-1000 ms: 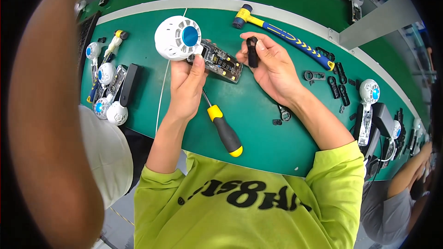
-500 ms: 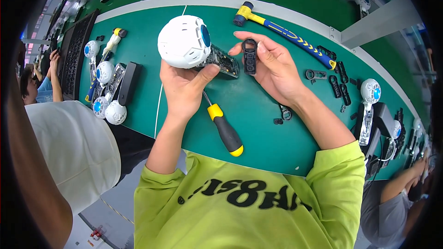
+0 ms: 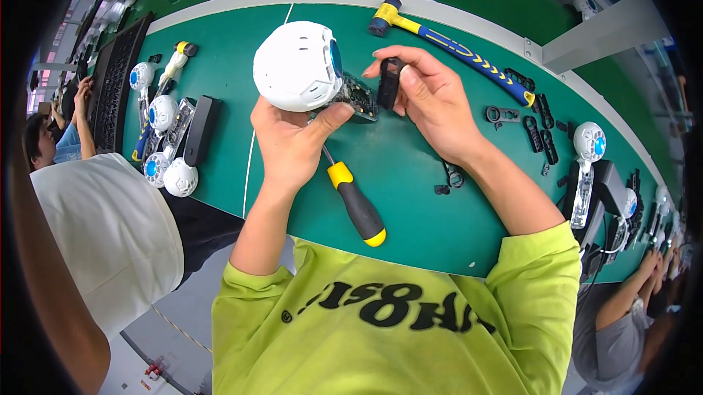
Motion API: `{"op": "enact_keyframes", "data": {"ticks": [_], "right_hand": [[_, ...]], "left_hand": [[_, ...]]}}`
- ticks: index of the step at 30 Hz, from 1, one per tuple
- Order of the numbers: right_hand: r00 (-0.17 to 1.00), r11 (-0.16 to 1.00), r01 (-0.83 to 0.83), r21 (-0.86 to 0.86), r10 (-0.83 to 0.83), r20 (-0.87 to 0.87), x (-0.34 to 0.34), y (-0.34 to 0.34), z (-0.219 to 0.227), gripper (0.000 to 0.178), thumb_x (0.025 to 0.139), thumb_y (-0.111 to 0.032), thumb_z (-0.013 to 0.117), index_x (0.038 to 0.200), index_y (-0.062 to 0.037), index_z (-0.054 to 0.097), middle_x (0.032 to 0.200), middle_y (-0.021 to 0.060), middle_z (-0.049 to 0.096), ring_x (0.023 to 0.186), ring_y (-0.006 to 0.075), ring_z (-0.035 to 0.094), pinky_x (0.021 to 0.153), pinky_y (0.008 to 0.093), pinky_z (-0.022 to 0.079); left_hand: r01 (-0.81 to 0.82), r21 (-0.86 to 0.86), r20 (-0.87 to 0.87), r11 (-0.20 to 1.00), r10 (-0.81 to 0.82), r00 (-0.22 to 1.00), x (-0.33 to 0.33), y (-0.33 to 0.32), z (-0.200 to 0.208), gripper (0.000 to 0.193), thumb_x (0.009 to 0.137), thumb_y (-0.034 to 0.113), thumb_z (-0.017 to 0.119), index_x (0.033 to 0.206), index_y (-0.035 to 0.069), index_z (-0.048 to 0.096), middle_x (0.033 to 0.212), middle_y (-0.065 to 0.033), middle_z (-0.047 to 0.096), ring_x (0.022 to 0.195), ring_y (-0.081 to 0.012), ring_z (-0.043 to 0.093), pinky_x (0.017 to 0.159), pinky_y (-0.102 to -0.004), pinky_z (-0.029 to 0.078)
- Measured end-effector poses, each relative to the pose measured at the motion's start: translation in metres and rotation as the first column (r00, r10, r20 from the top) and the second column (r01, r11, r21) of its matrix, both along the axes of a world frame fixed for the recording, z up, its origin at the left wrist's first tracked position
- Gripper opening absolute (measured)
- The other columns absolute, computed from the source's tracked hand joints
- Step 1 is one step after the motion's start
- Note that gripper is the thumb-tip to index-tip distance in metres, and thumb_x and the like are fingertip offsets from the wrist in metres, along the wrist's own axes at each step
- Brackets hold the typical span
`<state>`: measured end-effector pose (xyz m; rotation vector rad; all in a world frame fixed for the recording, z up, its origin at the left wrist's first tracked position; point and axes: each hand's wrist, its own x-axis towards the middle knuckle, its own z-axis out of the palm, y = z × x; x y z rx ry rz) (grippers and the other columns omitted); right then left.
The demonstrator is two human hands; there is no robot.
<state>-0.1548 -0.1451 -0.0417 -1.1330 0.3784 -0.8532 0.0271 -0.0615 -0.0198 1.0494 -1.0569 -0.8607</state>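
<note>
My left hand is closed round a white ball-headed device with a blue disc on its right side. A bare circuit board sticks out of the device toward the right. In my right hand, thumb and fingers pinch a long black plastic cover with a ring at its upper end. The cover stands tilted beside the board's end, apparently just apart from it. On the mat below my left hand lies a screwdriver with a black and yellow handle, its tip hidden behind the hand.
A blue and yellow mallet lies beyond my right hand. Several black plastic parts are spread at the right, near another white device. More white devices crowd the left, beside a person in a white shirt.
My right hand has turned the black cover more edge-on and brought it slightly left, closer to the circuit board. The white device has shifted a little to the right.
</note>
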Motion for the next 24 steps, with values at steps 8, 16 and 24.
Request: {"op": "enact_keyframes", "data": {"ticks": [8, 16, 24], "right_hand": [[0.976, 0.953, 0.109, -0.281, -0.156, -0.150, 0.005, 0.008, -0.002, 0.029, 0.100, -0.021, 0.054, 0.123, -0.0040, 0.057, 0.111, 0.0040, 0.057, 0.083, 0.0074, 0.051, 0.070, 0.0222, 0.043], [0.964, 0.913, 0.149, -0.380, -0.219, -0.149, 0.009, 0.008, -0.002, 0.026, 0.095, -0.011, 0.060, 0.120, -0.0030, 0.060, 0.108, 0.0044, 0.056, 0.085, 0.0086, 0.052, 0.072, 0.0227, 0.045], [0.931, 0.782, 0.154, -0.604, -0.320, -0.176, 0.011, 0.009, 0.000, 0.031, 0.085, -0.001, 0.068, 0.116, -0.0040, 0.067, 0.108, 0.0073, 0.058, 0.087, 0.0114, 0.056, 0.075, 0.0258, 0.049]], "left_hand": [[-0.047, 0.057, -0.018, 0.997, 0.048, 0.999, -0.001, -0.001, 0.001, 0.055, 0.073, -0.005, 0.080, 0.120, -0.003, 0.052, 0.109, -0.0100, 0.063, 0.097, -0.0174, 0.063, 0.085, -0.0316, 0.053], [-0.030, 0.024, -0.007, 0.999, 0.030, 1.000, -0.002, -0.001, 0.001, 0.056, 0.072, -0.004, 0.081, 0.120, -0.004, 0.052, 0.109, -0.0102, 0.063, 0.097, -0.0178, 0.063, 0.086, -0.0322, 0.053], [0.003, 0.033, 0.020, 0.999, -0.003, 1.000, -0.002, -0.001, 0.001, 0.056, 0.074, -0.002, 0.080, 0.122, -0.004, 0.052, 0.111, -0.0111, 0.063, 0.099, -0.0192, 0.063, 0.088, -0.0335, 0.053]]}}
